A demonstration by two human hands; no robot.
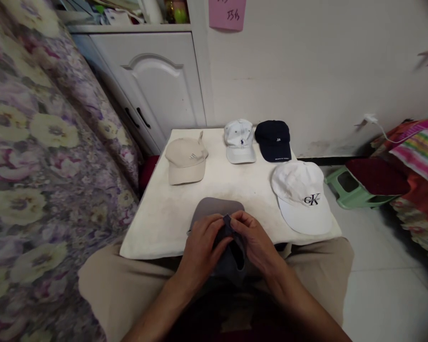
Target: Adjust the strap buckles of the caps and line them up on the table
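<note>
Head view: a grey cap (216, 206) sits at the table's near edge, brim on the top and pointing away, back end hanging toward the lap.
Strap: a short dark end (227, 219) stands up between the two hands, above the gap at the cap's back; whether it is fastened is too small to tell.
Left hand (203, 242): fingers bent in a narrow grip, tips at the strap, thumb lower against the cap.
Right hand (253, 237): thumb and forefinger in a narrow pinch on the strap's other side.
Step in hand: seemingly adjusting the strap, with both hands taking part.
Next move: judging from this hold, it calls for one hand steadying the cap while the other works the strap with fine fingertip control.
Table (242, 185): pale cover; beige cap (186, 159) at left, pale cap (239, 140) and navy cap (274, 140) side by side at the far edge, white cap (301, 194) at right.
Beyond: a white cabinet (157, 80) behind, flowered curtain (39, 142) at left, green stool (349, 192) at right.
</note>
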